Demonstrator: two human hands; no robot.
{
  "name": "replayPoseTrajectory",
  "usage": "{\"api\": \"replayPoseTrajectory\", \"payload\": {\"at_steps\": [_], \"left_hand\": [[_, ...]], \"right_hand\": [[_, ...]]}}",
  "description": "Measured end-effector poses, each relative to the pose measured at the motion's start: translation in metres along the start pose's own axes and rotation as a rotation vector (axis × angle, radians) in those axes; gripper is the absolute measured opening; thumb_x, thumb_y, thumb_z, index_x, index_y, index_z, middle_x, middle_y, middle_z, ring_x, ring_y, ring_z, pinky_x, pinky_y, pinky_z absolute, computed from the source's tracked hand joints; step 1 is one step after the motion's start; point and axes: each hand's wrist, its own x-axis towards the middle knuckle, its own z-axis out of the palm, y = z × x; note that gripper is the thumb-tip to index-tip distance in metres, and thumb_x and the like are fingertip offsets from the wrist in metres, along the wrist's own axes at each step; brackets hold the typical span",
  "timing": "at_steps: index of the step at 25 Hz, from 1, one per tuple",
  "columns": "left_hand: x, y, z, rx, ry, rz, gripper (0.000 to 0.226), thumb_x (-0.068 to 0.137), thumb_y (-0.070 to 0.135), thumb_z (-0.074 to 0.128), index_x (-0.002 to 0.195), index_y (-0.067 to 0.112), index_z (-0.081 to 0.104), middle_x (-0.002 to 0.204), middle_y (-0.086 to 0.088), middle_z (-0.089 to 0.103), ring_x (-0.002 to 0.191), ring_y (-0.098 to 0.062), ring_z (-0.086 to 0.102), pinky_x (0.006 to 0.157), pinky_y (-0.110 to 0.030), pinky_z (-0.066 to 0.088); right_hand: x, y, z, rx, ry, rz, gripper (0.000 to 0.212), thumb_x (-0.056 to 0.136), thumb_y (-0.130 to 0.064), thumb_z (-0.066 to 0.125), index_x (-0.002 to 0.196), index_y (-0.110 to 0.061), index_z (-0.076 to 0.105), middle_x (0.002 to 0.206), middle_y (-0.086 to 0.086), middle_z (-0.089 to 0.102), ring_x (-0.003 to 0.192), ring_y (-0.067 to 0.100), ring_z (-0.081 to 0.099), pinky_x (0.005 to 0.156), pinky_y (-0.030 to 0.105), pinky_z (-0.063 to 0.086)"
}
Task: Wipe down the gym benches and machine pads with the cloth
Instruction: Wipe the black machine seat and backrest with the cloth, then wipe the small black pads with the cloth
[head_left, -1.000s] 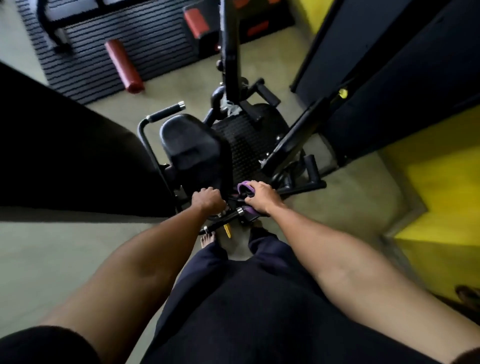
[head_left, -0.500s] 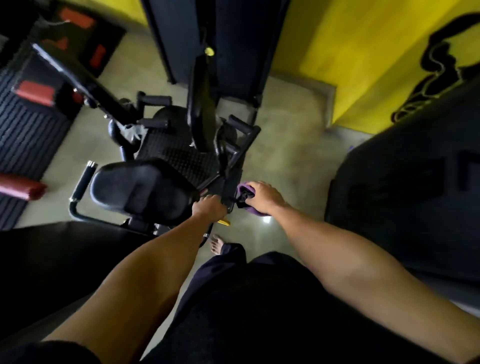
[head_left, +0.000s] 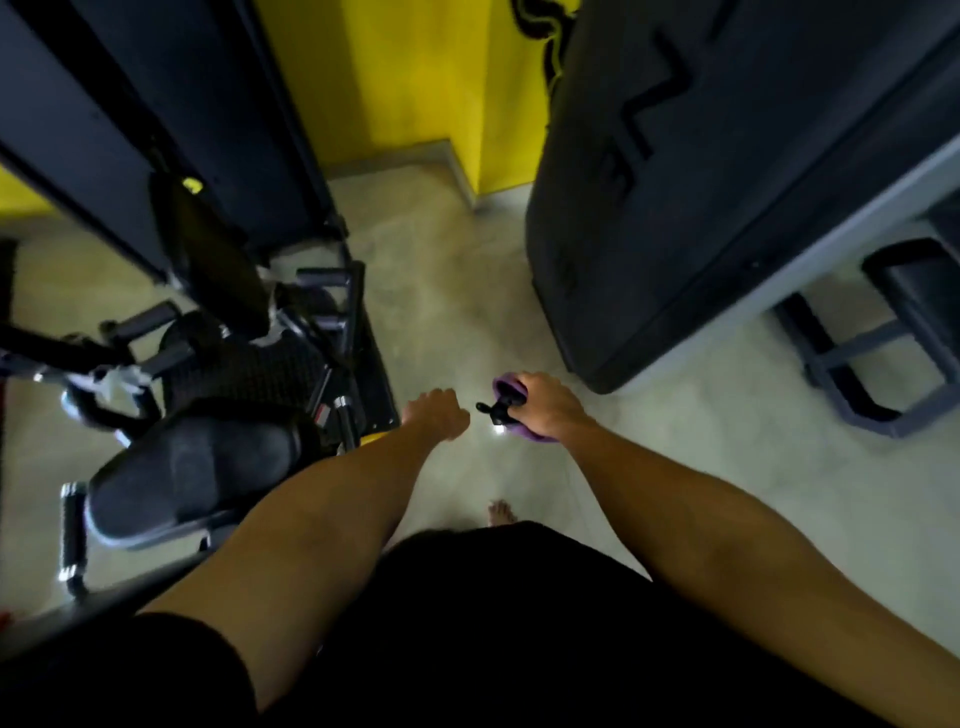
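Position: the person stands on the concrete floor (head_left: 467, 322) in the aisle between two machines. The right hand (head_left: 550, 410) is clamped round a bunched purple cloth (head_left: 506, 387), together with a small black item (head_left: 493, 410) that projects toward the left hand; what that item is cannot be determined. The left hand (head_left: 436, 415) hangs over the floor just beside it, fingers curled under, with nothing visible in it. Neither hand touches any equipment. The black seat pad (head_left: 192, 467) lies to the left. A second machine's dark shroud (head_left: 701, 234) stands to the right.

Assessment: the cloth is clear of every pad, so no wiping is in hand at this moment. A move between stations seems likely.

Risks noted:
- The cloth is wadded tight, so only a small face would meet a pad and streaks or missed edges could result.
- The black item shares the grip with the cloth. It could slip out, or scrape the upholstery during a stroke.
- A bare foot (head_left: 501, 512) is close to low frame bars (head_left: 857, 374), so a careless step could stub it.
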Motion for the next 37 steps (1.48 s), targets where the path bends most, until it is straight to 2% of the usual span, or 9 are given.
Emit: {"api": "replayPoseTrajectory", "payload": {"at_steps": [2, 5, 8, 12, 16, 22, 27, 31, 37], "left_hand": [[-0.002, 0.031, 0.003, 0.105, -0.008, 0.103, 0.049, 0.099, 0.038, 0.042, 0.141, 0.014, 0.048, 0.143, -0.013, 0.052, 0.127, -0.034, 0.052, 0.101, -0.044, 0.041], [-0.010, 0.082, -0.003, 0.208, 0.014, 0.245, 0.050, 0.099, 0.038, 0.041, 0.143, 0.015, 0.046, 0.145, -0.012, 0.049, 0.130, -0.032, 0.050, 0.105, -0.043, 0.038], [-0.023, 0.139, -0.008, 0.269, 0.057, 0.371, 0.050, 0.099, 0.039, 0.043, 0.143, 0.016, 0.046, 0.148, -0.011, 0.047, 0.134, -0.032, 0.047, 0.108, -0.043, 0.038], [-0.047, 0.219, -0.013, 0.287, 0.107, 0.541, 0.044, 0.099, 0.039, 0.046, 0.136, 0.016, 0.053, 0.144, -0.013, 0.052, 0.130, -0.034, 0.051, 0.106, -0.042, 0.042], [-0.072, 0.306, -0.017, 0.361, 0.179, 0.674, 0.043, 0.100, 0.037, 0.041, 0.133, 0.013, 0.053, 0.140, -0.013, 0.053, 0.125, -0.034, 0.054, 0.101, -0.043, 0.043], [-0.087, 0.434, 0.001, 0.422, 0.243, 0.727, 0.049, 0.102, 0.038, 0.034, 0.143, 0.013, 0.046, 0.147, -0.011, 0.049, 0.130, -0.030, 0.050, 0.105, -0.040, 0.041], [-0.097, 0.524, 0.016, 0.369, 0.285, 0.763, 0.049, 0.101, 0.039, 0.038, 0.140, 0.012, 0.051, 0.145, -0.012, 0.052, 0.127, -0.031, 0.053, 0.099, -0.037, 0.044], [-0.086, 0.581, 0.028, 0.352, 0.315, 0.783, 0.046, 0.101, 0.039, 0.043, 0.138, 0.014, 0.054, 0.142, -0.012, 0.056, 0.126, -0.032, 0.055, 0.102, -0.039, 0.046], [-0.015, 0.669, 0.032, 0.417, 0.268, 0.760, 0.045, 0.100, 0.040, 0.042, 0.136, 0.014, 0.053, 0.141, -0.012, 0.055, 0.128, -0.030, 0.053, 0.103, -0.040, 0.043]], "right_hand": [[-0.029, 0.029, -0.005, 0.060, 0.064, 0.108, 0.038, 0.094, -0.043, 0.063, 0.131, -0.034, 0.057, 0.128, 0.005, 0.065, 0.110, 0.029, 0.065, 0.095, 0.043, 0.054], [-0.074, 0.059, -0.021, 0.185, 0.172, 0.234, 0.038, 0.097, -0.037, 0.064, 0.134, -0.028, 0.056, 0.121, 0.002, 0.063, 0.105, 0.025, 0.063, 0.084, 0.029, 0.052], [-0.115, 0.090, -0.043, 0.263, 0.296, 0.343, 0.046, 0.094, -0.036, 0.068, 0.137, -0.026, 0.055, 0.129, 0.009, 0.061, 0.112, 0.031, 0.061, 0.092, 0.037, 0.049], [-0.166, 0.137, -0.084, 0.291, 0.404, 0.452, 0.052, 0.089, -0.037, 0.071, 0.136, -0.024, 0.054, 0.127, 0.008, 0.059, 0.110, 0.031, 0.059, 0.092, 0.040, 0.050], [-0.206, 0.197, -0.126, 0.290, 0.520, 0.459, 0.051, 0.089, -0.035, 0.071, 0.136, -0.025, 0.055, 0.126, 0.009, 0.059, 0.111, 0.032, 0.059, 0.092, 0.042, 0.051], [-0.246, 0.304, -0.178, 0.263, 0.611, 0.461, 0.053, 0.091, -0.038, 0.069, 0.139, -0.025, 0.052, 0.131, 0.009, 0.059, 0.115, 0.031, 0.059, 0.096, 0.043, 0.050], [-0.266, 0.373, -0.216, 0.282, 0.650, 0.435, 0.049, 0.094, -0.033, 0.068, 0.140, -0.025, 0.054, 0.136, 0.007, 0.060, 0.119, 0.030, 0.059, 0.097, 0.039, 0.048], [-0.252, 0.422, -0.245, 0.271, 0.663, 0.461, 0.052, 0.095, -0.033, 0.066, 0.144, -0.027, 0.050, 0.138, 0.010, 0.058, 0.121, 0.033, 0.058, 0.100, 0.043, 0.049], [-0.201, 0.499, -0.288, 0.339, 0.647, 0.507, 0.052, 0.094, -0.035, 0.066, 0.142, -0.024, 0.050, 0.133, 0.010, 0.060, 0.117, 0.033, 0.060, 0.098, 0.045, 0.051]]}}
